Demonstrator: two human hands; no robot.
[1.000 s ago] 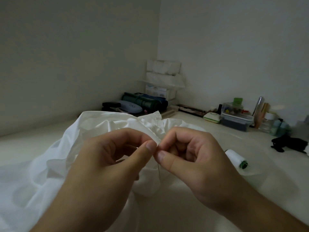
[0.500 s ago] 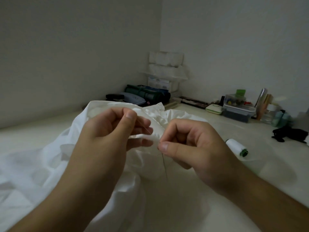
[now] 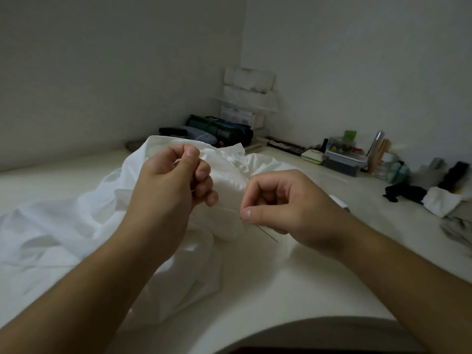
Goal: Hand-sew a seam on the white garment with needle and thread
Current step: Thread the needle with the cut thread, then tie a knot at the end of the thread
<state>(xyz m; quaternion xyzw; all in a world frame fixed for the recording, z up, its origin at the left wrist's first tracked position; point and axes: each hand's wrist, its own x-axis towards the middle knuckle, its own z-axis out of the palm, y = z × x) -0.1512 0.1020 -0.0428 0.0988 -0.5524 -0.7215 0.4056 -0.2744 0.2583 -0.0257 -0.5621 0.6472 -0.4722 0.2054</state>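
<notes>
Garment: light, limp; left hand pinches fold. Needle: thin, slippery; right hand pinches shaft, thread taut between.

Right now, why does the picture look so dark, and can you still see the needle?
Head view: the room is dim and greyish, so colours look dull; the white garment shows brightest; the needle is a faint thin line below the right hand; clutter along the far wall looks soft, and the wide lens curves the edges.
</notes>
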